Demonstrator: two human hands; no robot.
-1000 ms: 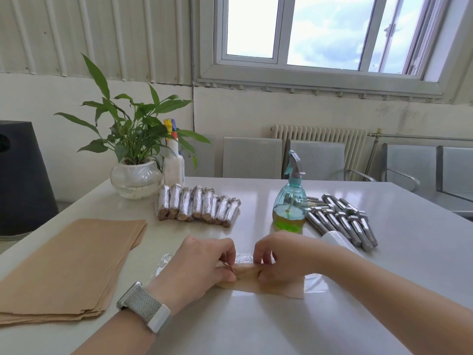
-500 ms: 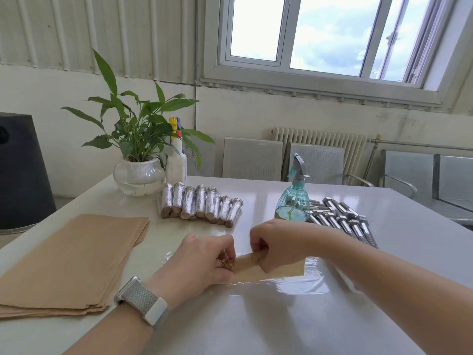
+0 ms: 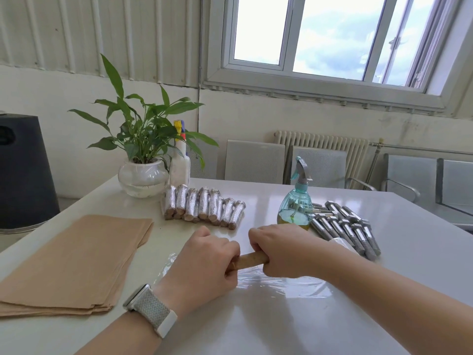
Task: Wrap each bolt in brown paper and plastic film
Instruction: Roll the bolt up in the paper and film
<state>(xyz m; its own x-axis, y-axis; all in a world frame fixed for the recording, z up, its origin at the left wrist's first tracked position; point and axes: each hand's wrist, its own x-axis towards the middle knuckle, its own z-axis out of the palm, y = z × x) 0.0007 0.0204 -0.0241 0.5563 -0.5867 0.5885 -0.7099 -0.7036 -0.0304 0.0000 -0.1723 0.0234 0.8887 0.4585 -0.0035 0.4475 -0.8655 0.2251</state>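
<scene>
Both hands, left hand (image 3: 204, 262) and right hand (image 3: 279, 249), grip the stiff, heavy paper-rolled bolt (image 3: 249, 260) by its ends over slippery, clingy plastic film (image 3: 281, 283).

White table (image 3: 281, 329), bright window (image 3: 330, 37), radiator (image 3: 322, 144), grey chairs (image 3: 254, 160)

Pretty bright shot, all daylight pouring in from the big window (image 3: 332, 39) up at the far right, and the sky through it is close to blown out. The white table (image 3: 294, 329) throws back a soft glare, strongest on the plastic film (image 3: 276, 283) near the hands. Shadows fall soft toward the near side under the arms. Wide-angle lens bends the wall lines at the edges. Focus is decent, slightly soft overall.
</scene>
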